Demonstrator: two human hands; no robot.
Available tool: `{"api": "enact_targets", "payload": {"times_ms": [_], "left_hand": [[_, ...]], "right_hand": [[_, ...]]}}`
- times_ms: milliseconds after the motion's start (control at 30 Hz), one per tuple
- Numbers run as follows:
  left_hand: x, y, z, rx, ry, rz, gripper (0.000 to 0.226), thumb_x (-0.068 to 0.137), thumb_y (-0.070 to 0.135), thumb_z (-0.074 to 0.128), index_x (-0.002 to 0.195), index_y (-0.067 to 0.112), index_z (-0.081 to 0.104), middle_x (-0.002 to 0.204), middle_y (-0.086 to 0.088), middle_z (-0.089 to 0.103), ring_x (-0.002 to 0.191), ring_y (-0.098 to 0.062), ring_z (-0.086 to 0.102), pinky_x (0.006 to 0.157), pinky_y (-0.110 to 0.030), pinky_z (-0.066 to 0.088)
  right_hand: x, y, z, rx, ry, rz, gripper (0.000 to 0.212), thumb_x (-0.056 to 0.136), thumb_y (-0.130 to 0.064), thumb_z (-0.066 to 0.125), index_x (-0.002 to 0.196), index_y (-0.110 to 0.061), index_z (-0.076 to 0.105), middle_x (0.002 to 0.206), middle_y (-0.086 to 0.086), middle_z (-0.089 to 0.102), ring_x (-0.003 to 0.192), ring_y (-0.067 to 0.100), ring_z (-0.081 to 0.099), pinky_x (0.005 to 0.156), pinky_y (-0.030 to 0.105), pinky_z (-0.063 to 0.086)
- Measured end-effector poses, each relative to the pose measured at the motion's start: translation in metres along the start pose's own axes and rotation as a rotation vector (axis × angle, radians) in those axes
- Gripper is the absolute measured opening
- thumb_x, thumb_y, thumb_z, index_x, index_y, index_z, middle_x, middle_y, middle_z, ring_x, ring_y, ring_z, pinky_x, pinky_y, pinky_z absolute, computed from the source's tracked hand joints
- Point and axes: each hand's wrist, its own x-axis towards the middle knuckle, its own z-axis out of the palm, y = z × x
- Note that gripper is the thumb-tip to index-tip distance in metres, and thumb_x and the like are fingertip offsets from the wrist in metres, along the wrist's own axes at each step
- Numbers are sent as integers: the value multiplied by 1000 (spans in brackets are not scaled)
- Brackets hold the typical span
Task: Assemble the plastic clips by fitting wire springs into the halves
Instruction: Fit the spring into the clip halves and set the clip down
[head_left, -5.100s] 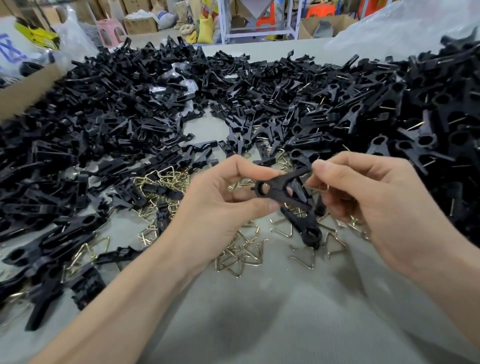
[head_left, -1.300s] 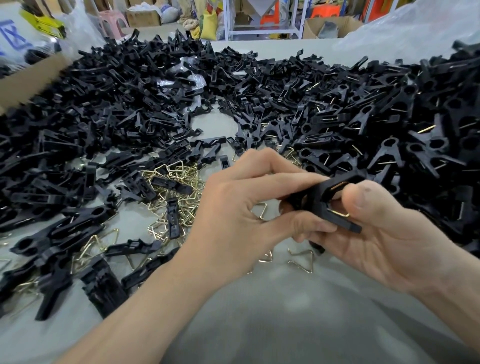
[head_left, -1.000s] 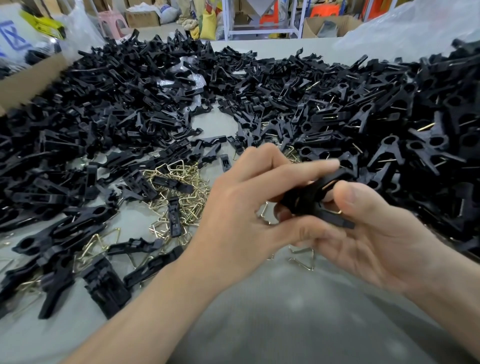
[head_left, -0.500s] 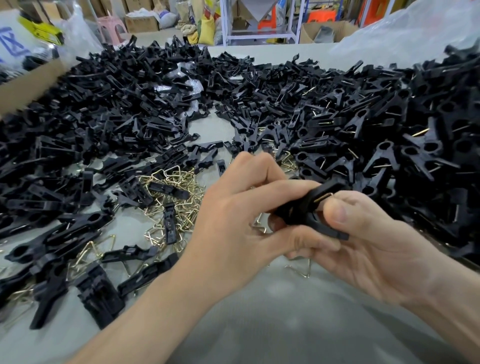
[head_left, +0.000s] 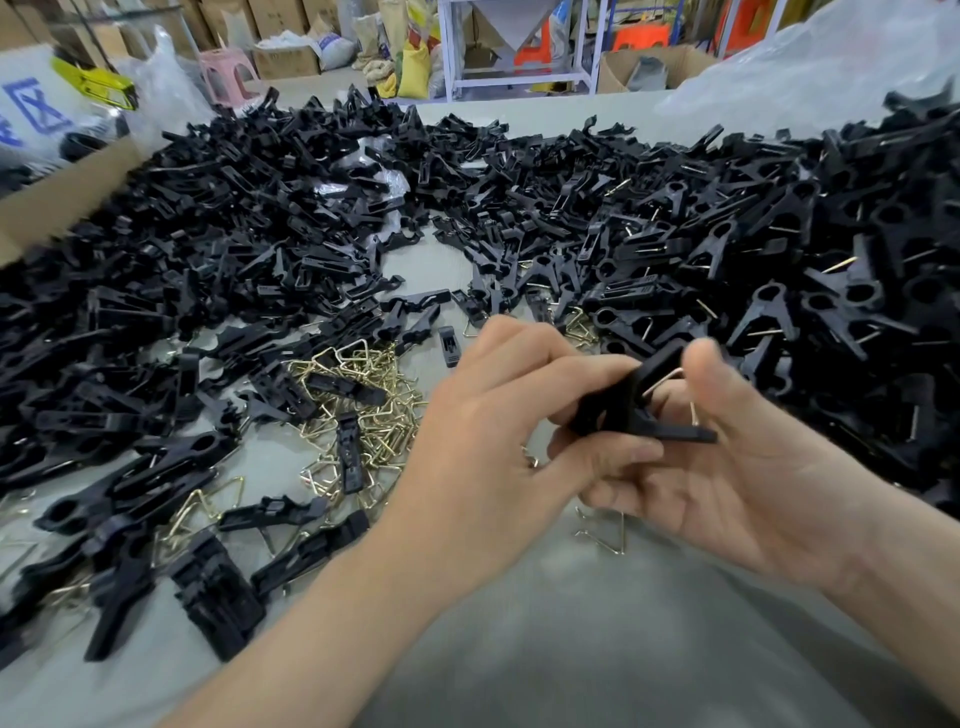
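Roughly midway along the table's (head_left: 571, 649) near edge, raised above the grey surface: one black plastic clip (head_left: 623, 410), gripped by two bare hands. Pinched at its blunt end between thumb and curled forefinger of the left hand (head_left: 498, 431). Cradled from below on the bent fingers of the right hand (head_left: 737, 467), with that thumb pressed down over the top. Glinting in the clip's open mouth, one brass-coloured wire spring (head_left: 662, 379); cannot tell whether fully seated, with the thumbs covering the joint.

Bare room for moving only along the near edge, under and around the forearms, plus one small grey gap at the table's centre between the heaps.

Spread over the left half, out to the left edge and a cardboard box (head_left: 47, 208) there: loose clip halves (head_left: 234, 223), far too many to count. Heaped over the right half, up to the right edge: finished clips (head_left: 779, 260) with wire showing, likewise beyond counting. Just left of the left hand: a tangle of triangular loose springs (head_left: 363, 405), dozens at least, with a few black halves lying on top. Directly beneath the right hand's fingers, flat on the table: one single spring (head_left: 605, 530), apart from the tangle.

At the far right corner, a clear plastic bag (head_left: 810, 67). Beyond the far edge, one pink stool (head_left: 228, 73), cartons and sacks.
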Motion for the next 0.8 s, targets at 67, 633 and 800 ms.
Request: {"api": "enact_targets", "payload": {"times_ms": [67,633,800], "left_hand": [[0,0,0,2,-5,8,34,78,33,69,104,12,72,83,7,55,83,-6,43,77,-15,38],[-2,2,0,-13,45,45,29,77,34,71,99,14,72,75,3,55,76,-12,45,75,-17,38],[-1,3,1,-21,51,54,29,77,34,71,101,20,68,75,3,56,76,-12,46,75,-18,38]], "right_hand": [[0,-1,1,-25,-18,-5,55,57,-52,84,95,-13,76,94,5,73,80,12,69,72,23,56],[3,-1,1,-153,-73,-126,48,71,-51,73,95,-10,75,84,2,70,70,10,63,66,20,54],[2,-2,1,-149,-82,-130,46,72,-49,72,96,-9,75,86,3,70,72,11,64,69,21,55]]}}
